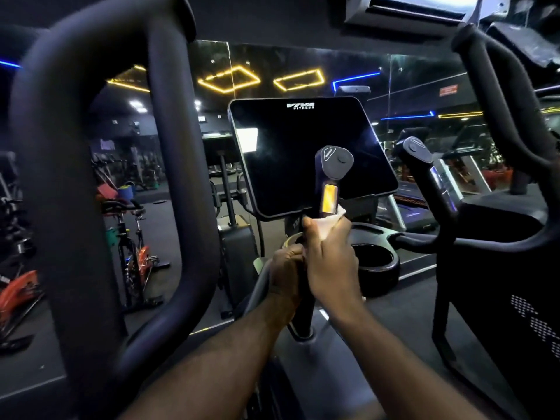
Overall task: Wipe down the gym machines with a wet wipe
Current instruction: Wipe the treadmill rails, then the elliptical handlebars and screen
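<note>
Looming black handlebar loop point(75, 177) frames the gym machine's dark console screen point(306, 156). Right hand point(331, 262) clasps a white wet wipe point(331, 221) around the upright grip point(333, 165), just below its metal sensor plate point(328, 198). Left hand point(285, 271), touching the right, curls around the stem point(303, 310) beneath.

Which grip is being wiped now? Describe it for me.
Find the dark console screen marked VIVA. The short handle rises in front of its lower right corner, right hand wrapping the white wipe around its stem. Unlike its twin handle further right, its metal plate reflects yellow.
</note>
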### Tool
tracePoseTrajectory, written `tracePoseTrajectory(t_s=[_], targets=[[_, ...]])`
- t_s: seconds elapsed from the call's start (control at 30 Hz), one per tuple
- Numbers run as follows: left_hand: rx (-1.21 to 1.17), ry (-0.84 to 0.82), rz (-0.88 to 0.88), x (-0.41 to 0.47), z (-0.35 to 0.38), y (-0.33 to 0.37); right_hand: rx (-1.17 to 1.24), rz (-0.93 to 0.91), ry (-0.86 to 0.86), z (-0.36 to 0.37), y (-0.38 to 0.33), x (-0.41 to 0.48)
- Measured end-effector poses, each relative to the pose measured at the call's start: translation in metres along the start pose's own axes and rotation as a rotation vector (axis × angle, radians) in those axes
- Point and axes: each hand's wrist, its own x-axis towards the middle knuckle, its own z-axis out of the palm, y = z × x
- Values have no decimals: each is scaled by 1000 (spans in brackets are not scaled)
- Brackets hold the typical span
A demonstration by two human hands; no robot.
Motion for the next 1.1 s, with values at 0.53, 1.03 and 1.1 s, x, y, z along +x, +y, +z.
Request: tracePoseTrajectory(t_s=[0.53, 1.03, 1.1], targets=[[-117, 313, 59, 5, 2, 31, -992, -641, 165, -23, -24, 91], [212, 211, 333, 4, 35, 83, 372, 70, -15, 15, 32, -8], [343, 96, 235, 5, 49, 97, 549, 199, -54, 12, 29, 13]])
